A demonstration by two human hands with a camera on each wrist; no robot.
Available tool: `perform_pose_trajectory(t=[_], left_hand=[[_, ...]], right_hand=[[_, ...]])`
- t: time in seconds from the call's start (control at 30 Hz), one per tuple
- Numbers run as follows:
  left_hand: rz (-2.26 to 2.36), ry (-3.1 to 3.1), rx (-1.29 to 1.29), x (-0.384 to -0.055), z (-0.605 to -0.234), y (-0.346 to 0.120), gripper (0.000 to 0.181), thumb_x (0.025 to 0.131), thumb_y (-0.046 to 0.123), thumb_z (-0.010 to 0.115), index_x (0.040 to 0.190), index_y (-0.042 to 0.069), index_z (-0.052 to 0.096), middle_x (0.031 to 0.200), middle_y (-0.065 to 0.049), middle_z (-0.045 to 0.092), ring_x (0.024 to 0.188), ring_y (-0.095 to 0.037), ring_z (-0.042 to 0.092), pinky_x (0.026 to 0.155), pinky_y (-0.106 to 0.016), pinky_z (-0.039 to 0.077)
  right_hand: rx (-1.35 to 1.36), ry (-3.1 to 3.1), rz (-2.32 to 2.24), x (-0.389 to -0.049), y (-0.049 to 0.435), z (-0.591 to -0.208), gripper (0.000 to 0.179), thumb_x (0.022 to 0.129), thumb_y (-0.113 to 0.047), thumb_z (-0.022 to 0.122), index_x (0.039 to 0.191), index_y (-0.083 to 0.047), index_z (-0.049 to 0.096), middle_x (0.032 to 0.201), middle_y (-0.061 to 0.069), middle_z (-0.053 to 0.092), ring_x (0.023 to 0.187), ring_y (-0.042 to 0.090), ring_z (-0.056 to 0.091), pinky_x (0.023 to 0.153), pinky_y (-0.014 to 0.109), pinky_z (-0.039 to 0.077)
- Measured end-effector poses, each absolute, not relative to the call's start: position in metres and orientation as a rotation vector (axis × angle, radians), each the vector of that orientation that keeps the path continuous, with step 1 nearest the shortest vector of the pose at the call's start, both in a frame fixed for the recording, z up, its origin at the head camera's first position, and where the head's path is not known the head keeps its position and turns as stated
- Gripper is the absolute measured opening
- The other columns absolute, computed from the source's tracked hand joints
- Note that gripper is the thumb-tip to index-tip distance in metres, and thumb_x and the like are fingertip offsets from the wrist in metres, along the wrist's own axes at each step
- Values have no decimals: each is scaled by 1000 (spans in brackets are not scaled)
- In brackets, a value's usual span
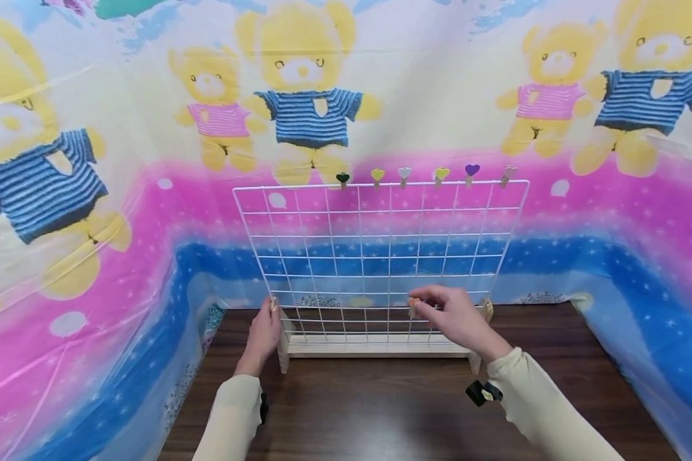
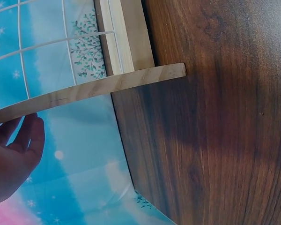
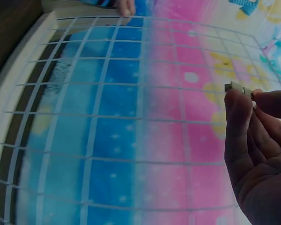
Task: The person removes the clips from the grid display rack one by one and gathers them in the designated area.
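A person's right hand [image 1: 460, 320] pinches a small orange-topped wooden clip [image 1: 412, 309], long axis near upright, at the palm's nine o'clock before a white wire grid [image 1: 389, 258]. The left hand [image 1: 263, 333], farther from the clip, grips a pale wooden side post [image 1: 284, 360]; multicolored heart-topped clips [image 1: 404, 173] line the grid's edge at twelve.

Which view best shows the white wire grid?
The head view: it frames the white wire grid almost whole, though the right hand covers part. The left wrist view catches only a portion; the right wrist view shows much of it, aslant.
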State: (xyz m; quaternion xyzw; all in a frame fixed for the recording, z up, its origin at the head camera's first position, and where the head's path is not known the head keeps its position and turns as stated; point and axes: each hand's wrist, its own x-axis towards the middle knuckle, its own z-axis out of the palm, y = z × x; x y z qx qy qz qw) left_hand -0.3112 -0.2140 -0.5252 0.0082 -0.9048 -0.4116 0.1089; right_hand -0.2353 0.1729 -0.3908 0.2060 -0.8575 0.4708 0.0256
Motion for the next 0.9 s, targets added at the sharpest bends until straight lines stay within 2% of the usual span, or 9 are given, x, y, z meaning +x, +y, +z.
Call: perform_pose_trajectory(t=[0.17, 0.27, 0.43, 0.7, 0.9], left_hand=[[-1209, -2662, 19, -310, -523, -214, 36, 104, 23, 32, 136, 6, 36, 113, -24, 57, 98, -38, 57, 79, -53, 44], [-1203, -2658, 7, -310, -523, -214, 36, 104, 22, 32, 135, 5, 37, 114, -25, 56, 100, -39, 56, 80, -53, 43], [-1199, -2650, 2, -310, -524, -212, 37, 104, 22, 33, 136, 4, 36, 117, -26, 55, 102, -41, 56, 81, -54, 43], [-1202, -2646, 4, -309, -524, -212, 38, 104, 21, 33, 137, 3, 35, 115, -27, 55, 101, -41, 56, 81, -55, 42], [-1201, -2646, 13, -309, -523, -212, 38, 104, 21, 33, 137, 4, 35, 111, -25, 56, 98, -39, 56, 80, -53, 43]], right_hand=[[548, -2677, 1463, -231, 194, -429, 31, 94, -33, 59, 116, -12, 66, 89, 4, 67, 67, 20, 61, 59, 33, 51], [475, -2690, 1524, -232, 206, -453, 31, 94, -33, 60, 115, -10, 66, 93, 6, 67, 70, 18, 62, 63, 34, 52], [364, -2714, 1581, -234, 226, -489, 28, 93, -26, 62, 112, -6, 67, 93, 6, 66, 77, 18, 62, 65, 29, 52], [223, -2796, 1515, -236, 252, -539, 23, 91, -18, 65, 108, -3, 69, 98, 7, 66, 82, 16, 60, 66, 30, 50], [105, -2845, 1499, -237, 268, -569, 22, 92, -15, 63, 107, 1, 68, 90, 9, 66, 76, 16, 58, 64, 32, 47]])
